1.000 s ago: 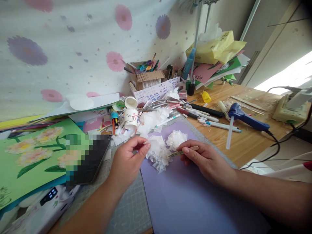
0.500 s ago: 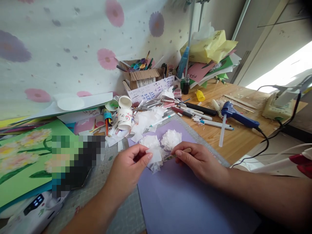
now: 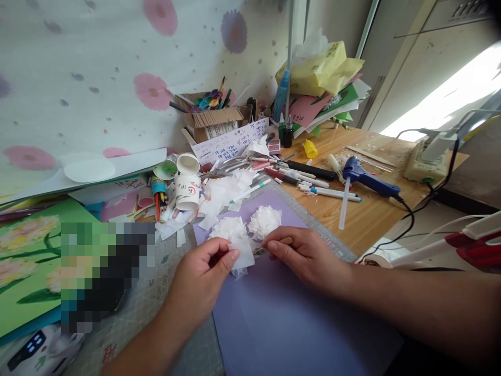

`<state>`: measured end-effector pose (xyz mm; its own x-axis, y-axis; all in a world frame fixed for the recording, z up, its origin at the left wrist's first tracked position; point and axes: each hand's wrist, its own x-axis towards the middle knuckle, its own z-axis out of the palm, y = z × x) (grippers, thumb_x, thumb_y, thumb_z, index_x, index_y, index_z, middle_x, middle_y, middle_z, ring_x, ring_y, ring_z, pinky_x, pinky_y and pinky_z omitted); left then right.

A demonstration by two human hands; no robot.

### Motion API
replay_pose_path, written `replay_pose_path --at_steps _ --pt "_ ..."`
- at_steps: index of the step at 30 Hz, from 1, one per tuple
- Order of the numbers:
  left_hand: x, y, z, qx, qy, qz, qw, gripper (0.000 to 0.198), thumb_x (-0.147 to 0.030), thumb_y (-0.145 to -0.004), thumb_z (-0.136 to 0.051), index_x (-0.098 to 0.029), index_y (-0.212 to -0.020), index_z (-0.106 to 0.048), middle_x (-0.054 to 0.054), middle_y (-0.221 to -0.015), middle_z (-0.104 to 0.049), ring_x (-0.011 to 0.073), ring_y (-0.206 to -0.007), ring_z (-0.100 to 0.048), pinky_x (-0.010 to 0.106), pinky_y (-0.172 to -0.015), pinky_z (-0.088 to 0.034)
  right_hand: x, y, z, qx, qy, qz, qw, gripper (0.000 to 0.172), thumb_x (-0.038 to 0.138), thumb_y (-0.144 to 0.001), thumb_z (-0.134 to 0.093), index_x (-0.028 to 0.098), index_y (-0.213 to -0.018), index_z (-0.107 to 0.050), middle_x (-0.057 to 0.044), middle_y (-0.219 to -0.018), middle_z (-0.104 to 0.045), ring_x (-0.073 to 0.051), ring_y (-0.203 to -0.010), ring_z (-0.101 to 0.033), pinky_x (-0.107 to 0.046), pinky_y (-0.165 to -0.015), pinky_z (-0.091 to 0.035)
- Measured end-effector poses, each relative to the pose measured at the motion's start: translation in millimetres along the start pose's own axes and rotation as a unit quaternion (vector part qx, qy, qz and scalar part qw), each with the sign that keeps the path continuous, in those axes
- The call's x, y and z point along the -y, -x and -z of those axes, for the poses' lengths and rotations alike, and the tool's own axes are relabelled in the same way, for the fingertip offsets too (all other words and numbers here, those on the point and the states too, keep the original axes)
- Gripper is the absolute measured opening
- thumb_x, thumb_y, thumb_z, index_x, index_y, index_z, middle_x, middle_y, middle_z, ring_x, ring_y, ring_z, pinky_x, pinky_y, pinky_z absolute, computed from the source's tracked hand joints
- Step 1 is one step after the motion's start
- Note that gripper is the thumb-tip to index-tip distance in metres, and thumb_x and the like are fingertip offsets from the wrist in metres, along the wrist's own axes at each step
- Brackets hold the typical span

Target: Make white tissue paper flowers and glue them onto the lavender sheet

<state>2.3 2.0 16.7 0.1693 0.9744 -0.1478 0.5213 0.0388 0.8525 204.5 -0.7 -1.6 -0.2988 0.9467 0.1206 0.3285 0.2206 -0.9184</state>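
My left hand pinches the edge of a white tissue paper flower between thumb and fingers. My right hand is closed on a thin stick whose tip reaches toward that flower. Both hands rest over a purple sheet of paper lying on a grey cutting mat. A second white tissue flower sits on the purple sheet just behind my right hand.
A blue glue gun with a glue stick lies on the wooden desk at the right, its black cord trailing off. Pens, scissors, paper cups and tissue scraps crowd the back. Green flower artwork lies left. A box of brushes stands against the wall.
The view has swung so everything shifted left and down. My left hand has pulled the tissue flower closer and lower; my right hand keeps the stick against it.
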Motion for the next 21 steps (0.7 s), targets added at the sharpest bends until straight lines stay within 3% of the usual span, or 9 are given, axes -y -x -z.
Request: replay_pose_path --at_steps 8,14,21 --pt "-1.0 2.7 -4.2 0.003 0.006 0.0 1.0 0.023 -0.04 -0.08 -0.054 -0.02 -0.068 -0.052 -0.005 -0.06 -0.043 0.0119 -0.057 -0.038 0.023 -0.053 -0.032 -2.6 -0.3 -3.2 0.037 0.033 0.029 0.998 0.022 0.026 -0.089 -0.047 0.016 -0.089 -0.066 -0.004 -0.075 -0.066 -0.014 -0.069 -0.06 -0.023 -0.065 -0.046" --pt "-1.7 2.4 -7.5 0.003 -0.034 -0.017 0.999 0.021 -0.037 -0.078 -0.055 -0.019 -0.068 -0.057 -0.002 -0.062 -0.049 0.0143 -0.061 -0.043 0.024 -0.057 -0.036 -2.2 -0.2 -4.6 0.068 0.066 0.056 0.994 0.022 0.024 -0.089 -0.046 0.017 -0.082 -0.065 -0.004 -0.077 -0.066 -0.015 -0.073 -0.061 -0.024 -0.069 -0.046" --pt "0.1 1.2 -7.0 -0.005 -0.008 -0.002 1.0 0.022 -0.038 -0.078 -0.055 -0.019 -0.068 -0.054 -0.004 -0.06 -0.044 0.0131 -0.058 -0.04 0.024 -0.054 -0.033 -1.2 3.0 -1.6 0.047 0.006 0.017 0.999 0.026 0.031 -0.09 -0.045 0.016 -0.088 -0.066 -0.005 -0.075 -0.066 -0.016 -0.069 -0.062 -0.024 -0.065 -0.047"
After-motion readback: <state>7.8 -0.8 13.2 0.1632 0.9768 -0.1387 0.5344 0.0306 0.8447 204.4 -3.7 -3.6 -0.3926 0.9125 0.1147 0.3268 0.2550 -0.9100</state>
